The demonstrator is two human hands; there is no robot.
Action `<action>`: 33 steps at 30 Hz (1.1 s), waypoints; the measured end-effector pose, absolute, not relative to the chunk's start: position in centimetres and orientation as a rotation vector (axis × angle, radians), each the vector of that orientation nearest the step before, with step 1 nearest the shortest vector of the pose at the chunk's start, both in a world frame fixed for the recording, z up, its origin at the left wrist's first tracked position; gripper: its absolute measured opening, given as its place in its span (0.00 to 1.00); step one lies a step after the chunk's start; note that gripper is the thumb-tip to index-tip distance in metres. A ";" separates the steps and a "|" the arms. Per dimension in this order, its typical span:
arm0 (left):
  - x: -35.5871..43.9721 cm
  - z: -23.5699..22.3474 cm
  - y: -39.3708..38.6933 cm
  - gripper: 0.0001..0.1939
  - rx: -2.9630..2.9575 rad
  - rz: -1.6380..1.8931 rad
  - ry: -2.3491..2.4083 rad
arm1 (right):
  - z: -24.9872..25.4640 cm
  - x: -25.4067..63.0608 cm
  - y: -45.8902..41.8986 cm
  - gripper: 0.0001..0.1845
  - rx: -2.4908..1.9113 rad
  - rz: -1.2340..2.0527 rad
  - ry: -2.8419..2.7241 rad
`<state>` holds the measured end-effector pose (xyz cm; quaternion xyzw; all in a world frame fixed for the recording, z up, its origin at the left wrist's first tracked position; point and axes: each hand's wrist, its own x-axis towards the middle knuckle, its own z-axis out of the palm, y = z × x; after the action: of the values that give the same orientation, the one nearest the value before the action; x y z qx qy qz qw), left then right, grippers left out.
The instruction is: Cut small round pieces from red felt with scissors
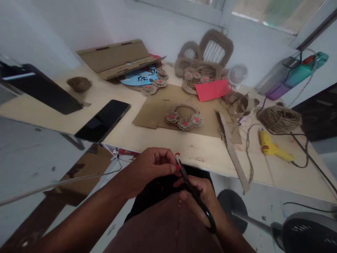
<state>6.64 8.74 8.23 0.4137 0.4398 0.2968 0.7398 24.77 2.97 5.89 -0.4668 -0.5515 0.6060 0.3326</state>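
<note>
Just in front of the table edge, my left hand (pixel 155 165) pinches a small piece of red paper (pixel 178 168) between thumb and fingertips. My right hand (pixel 201 195) is closed round black-handled scissors (pixel 193 191), whose blades meet the red piece. A thin red curl (pixel 177 154) stands at the blade tips. On the table beyond my hands lies a twine ring with pleated flowers (pixel 185 117), each with a red centre, on a flat cardboard sheet (pixel 150 110). A folded red paper sheet (pixel 212 90) rests behind it.
At right are a yellow glue gun (pixel 275 146), a twine ball (pixel 280 117) and a corrugated cardboard strip (pixel 231 151) overhanging the edge. A phone (pixel 104 120) lies at left near a dark upright device (pixel 43 88). An open cardboard box (pixel 118 58) and twine frames (pixel 217 47) stand at the back.
</note>
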 end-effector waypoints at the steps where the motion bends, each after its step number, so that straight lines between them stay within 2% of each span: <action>1: 6.6 8.3 8.8 0.06 0.909 0.643 0.962 | 5.8 24.7 3.0 0.08 -1.223 1.581 -1.432; 13: 6.5 8.6 9.4 0.08 0.892 0.599 0.941 | 5.6 24.8 3.1 0.16 -1.241 1.583 -1.403; 24: 6.6 8.7 9.2 0.08 0.870 0.613 0.969 | 5.6 25.0 3.3 0.10 -1.261 1.529 -1.423; 33: 6.5 8.5 9.2 0.08 0.847 0.611 0.954 | 5.4 25.2 3.2 0.15 -1.293 1.465 -1.484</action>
<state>6.54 9.25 8.51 0.3890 0.4382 0.2806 0.7602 25.17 3.21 5.36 -0.4960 -0.5695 0.5621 0.3371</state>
